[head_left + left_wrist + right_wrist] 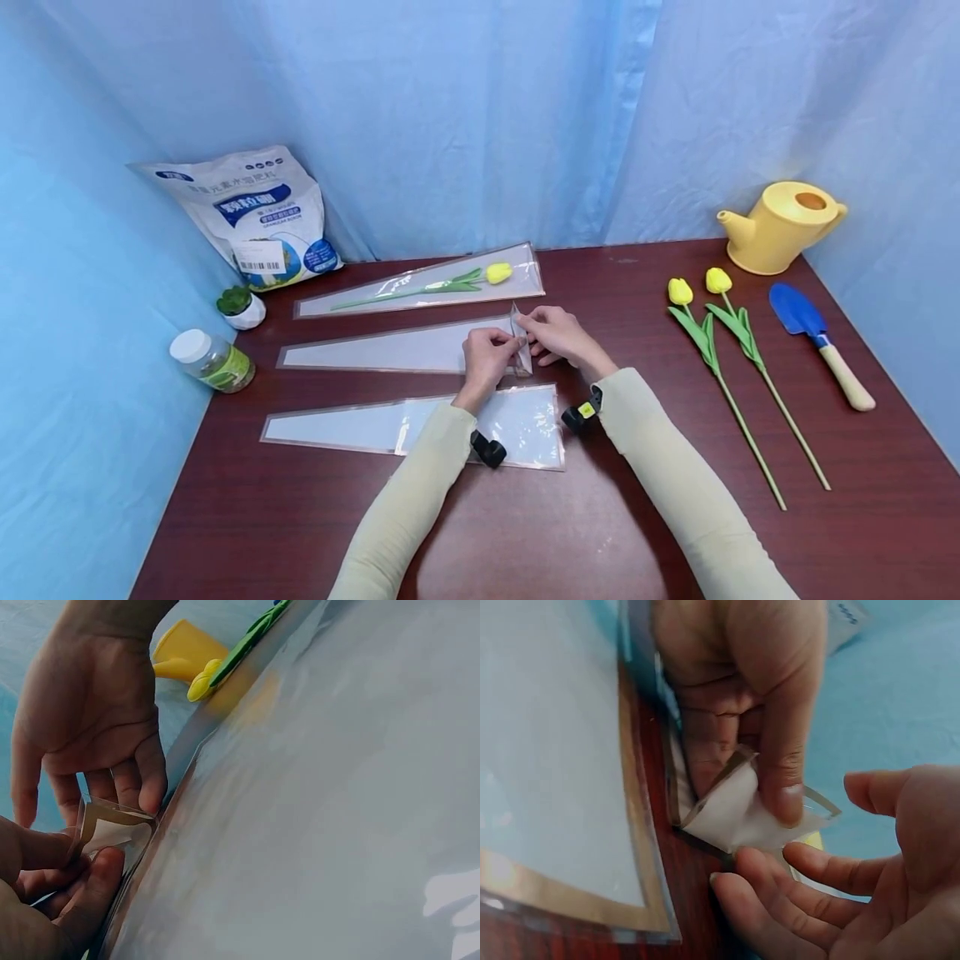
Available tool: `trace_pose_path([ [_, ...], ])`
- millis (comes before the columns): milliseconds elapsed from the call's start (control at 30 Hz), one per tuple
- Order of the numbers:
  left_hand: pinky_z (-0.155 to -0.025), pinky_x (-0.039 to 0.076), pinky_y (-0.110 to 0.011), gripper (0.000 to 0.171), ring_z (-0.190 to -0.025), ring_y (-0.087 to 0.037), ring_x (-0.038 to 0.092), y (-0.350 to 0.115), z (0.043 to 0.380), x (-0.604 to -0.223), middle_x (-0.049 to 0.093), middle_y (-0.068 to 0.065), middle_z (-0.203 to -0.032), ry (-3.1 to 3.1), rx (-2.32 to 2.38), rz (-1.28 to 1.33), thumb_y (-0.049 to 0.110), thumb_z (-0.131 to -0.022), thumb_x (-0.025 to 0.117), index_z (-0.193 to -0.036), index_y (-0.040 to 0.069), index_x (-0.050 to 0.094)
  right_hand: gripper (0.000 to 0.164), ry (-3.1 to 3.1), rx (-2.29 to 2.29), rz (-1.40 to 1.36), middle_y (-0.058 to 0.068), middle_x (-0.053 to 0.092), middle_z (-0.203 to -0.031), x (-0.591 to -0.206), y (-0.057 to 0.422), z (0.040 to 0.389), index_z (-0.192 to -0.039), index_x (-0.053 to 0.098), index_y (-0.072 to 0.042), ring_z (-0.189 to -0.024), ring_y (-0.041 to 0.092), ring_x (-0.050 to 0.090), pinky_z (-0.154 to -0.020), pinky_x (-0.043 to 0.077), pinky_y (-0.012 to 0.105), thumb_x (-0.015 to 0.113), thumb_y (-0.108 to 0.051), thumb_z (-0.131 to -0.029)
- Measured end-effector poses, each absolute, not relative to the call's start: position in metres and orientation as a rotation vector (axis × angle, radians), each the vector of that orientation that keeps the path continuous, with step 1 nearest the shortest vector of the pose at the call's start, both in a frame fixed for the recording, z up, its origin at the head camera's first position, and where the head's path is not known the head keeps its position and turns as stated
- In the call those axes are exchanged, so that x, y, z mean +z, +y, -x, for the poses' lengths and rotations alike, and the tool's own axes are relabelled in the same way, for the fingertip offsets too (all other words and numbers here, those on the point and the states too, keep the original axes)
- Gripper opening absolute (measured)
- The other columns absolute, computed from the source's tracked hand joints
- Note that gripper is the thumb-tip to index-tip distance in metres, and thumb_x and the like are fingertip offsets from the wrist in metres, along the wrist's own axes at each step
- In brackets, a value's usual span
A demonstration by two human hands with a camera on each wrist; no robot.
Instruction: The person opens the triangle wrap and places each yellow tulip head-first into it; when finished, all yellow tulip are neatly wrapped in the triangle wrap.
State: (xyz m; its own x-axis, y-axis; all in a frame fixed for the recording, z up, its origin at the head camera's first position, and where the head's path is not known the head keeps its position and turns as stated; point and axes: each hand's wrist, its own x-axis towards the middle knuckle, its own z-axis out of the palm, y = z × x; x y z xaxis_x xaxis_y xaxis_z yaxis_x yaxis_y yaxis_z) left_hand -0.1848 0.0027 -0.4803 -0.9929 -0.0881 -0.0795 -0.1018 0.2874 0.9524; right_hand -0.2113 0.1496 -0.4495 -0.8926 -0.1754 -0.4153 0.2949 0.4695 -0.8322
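My left hand pinches the wide end of the middle tapered flower sleeve, a see-through wrapper with a white face and brownish edging. That end is bent up, and in the right wrist view its mouth gapes beneath the left thumb. Against the same end, the fingers of my right hand rest loosely extended, with the thumb held apart in the right wrist view. Behind lies another sleeve with a yellow tulip on it. A third sleeve lies flat in front, partly under my left forearm.
Two yellow tulips and a blue trowel lie on the right, near a yellow watering can. To the left stand a fertilizer bag, a small potted succulent and a white-lidded jar. Blue curtains surround the table.
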Motion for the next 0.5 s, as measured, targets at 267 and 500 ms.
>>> trace_pose_path([
  [267, -0.053, 0.057, -0.022, 0.014, -0.049, -0.003, 0.061, 0.004, 0.184, -0.481, 0.075, -0.022, -0.080, 2.388, 1.977, 0.203, 0.008, -0.086, 0.076, -0.084, -0.006, 0.076, 0.037, 2.365, -1.360, -0.118, 0.010, 0.062, -0.092, -0.452, 0.146, 0.216, -0.115, 0.062, -0.005, -0.066, 0.012, 0.064, -0.054, 0.059, 0.031, 0.053, -0.039, -0.102],
  [500, -0.057, 0.060, -0.025, 0.018, -0.052, -0.006, 0.065, 0.003, 0.185, -0.481, 0.074, -0.023, -0.079, 2.158, 2.133, 0.247, 0.007, -0.090, 0.073, -0.091, -0.010, 0.074, 0.030, 2.315, -1.489, -0.177, 0.007, 0.064, -0.089, -0.457, 0.156, 0.212, -0.118, 0.063, -0.004, -0.069, 0.011, 0.065, -0.058, 0.061, 0.033, 0.053, -0.025, -0.099],
])
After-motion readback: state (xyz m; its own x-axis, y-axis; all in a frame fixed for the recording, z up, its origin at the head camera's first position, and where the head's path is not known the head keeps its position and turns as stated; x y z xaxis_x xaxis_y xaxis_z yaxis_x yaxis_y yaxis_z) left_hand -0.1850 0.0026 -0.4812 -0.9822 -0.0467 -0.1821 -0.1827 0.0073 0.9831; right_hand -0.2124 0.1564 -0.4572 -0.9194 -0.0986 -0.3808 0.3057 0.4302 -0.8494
